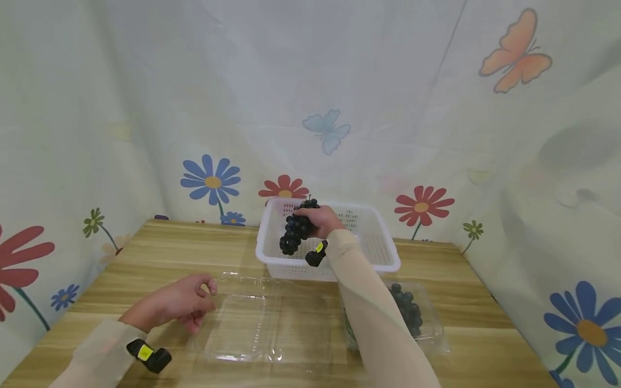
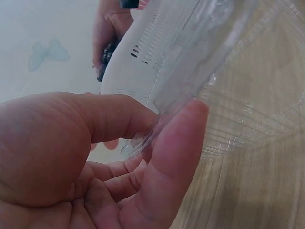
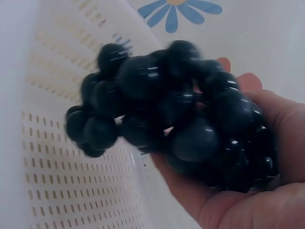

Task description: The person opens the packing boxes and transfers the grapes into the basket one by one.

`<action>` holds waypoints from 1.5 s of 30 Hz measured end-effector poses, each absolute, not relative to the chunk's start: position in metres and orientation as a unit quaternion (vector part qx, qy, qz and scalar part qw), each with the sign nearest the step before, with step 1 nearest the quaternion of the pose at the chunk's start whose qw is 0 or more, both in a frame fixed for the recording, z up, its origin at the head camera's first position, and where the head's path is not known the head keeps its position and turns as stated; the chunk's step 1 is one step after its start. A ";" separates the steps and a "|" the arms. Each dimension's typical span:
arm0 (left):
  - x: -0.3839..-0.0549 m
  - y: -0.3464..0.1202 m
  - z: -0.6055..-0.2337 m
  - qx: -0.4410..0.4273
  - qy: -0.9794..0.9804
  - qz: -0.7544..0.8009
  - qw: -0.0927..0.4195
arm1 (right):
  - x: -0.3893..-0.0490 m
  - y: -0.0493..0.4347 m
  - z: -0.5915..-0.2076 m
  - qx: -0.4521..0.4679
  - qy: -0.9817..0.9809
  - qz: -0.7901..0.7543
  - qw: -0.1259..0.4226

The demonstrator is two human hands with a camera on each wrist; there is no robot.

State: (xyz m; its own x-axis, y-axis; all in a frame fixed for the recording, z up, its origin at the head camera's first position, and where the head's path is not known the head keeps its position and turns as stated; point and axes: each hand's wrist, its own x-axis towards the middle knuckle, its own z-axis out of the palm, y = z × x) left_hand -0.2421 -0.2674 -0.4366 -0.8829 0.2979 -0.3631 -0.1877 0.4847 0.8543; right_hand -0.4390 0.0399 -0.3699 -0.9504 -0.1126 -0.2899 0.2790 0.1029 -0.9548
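Observation:
My right hand point(image 1: 324, 220) grips a bunch of dark grapes point(image 1: 297, 230) over the left part of a white perforated plastic basket point(image 1: 327, 273). In the right wrist view the grapes point(image 3: 162, 105) hang out past the fingers, with the basket wall point(image 3: 71, 157) behind them. At the left, my left hand point(image 1: 186, 302) pinches the edge of an opened clear plastic clamshell box point(image 1: 237, 328) between thumb and fingers. The left wrist view shows the thin clear rim point(image 2: 167, 117) between thumb and forefinger. The opened box lies flat on the table with both halves spread.
A second clear box point(image 1: 432, 318) with dark grapes point(image 1: 408, 310) in it stands at the right, partly hidden by my right forearm. The wooden table point(image 1: 194, 245) ends at a flower-printed curtain point(image 1: 271, 97) behind the basket.

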 end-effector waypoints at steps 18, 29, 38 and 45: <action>-0.241 -0.269 -0.438 0.023 0.829 0.505 0.239 | -0.458 0.046 -0.375 0.071 0.801 -0.563 0.190; -0.242 -0.269 -0.438 0.014 0.832 0.501 0.238 | -0.461 0.052 -0.383 0.072 0.854 -0.483 0.177; -0.241 -0.268 -0.436 0.011 0.834 0.496 0.242 | -0.454 0.055 -0.380 0.087 0.805 -0.539 0.231; -0.240 -0.267 -0.434 0.006 0.832 0.500 0.242 | -0.457 0.060 -0.382 0.093 0.808 -0.536 0.224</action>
